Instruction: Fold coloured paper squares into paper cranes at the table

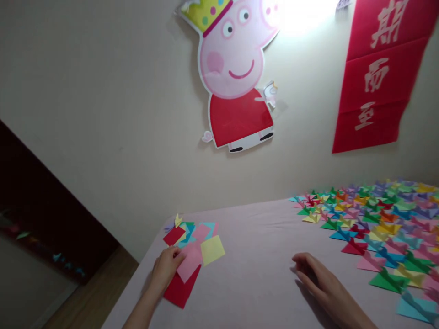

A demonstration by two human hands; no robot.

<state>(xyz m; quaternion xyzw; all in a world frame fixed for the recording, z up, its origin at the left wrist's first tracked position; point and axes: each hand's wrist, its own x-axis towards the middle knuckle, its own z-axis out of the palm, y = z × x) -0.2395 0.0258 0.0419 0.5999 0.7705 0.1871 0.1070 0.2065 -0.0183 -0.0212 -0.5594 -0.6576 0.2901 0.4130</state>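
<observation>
Just right of the nearer left hand [167,263], the pink paper [190,261] is touched by curled fingers, grip unclear, while nothing is held in the half-open right hand [322,279].

Left hand [167,265] is over on the left, bare forearm [146,301] coming up from the near side, fingers curled and thumb in close. Right hand [317,278] is well apart, kinda loosely cupped, fingers bent, pointing left.
</observation>
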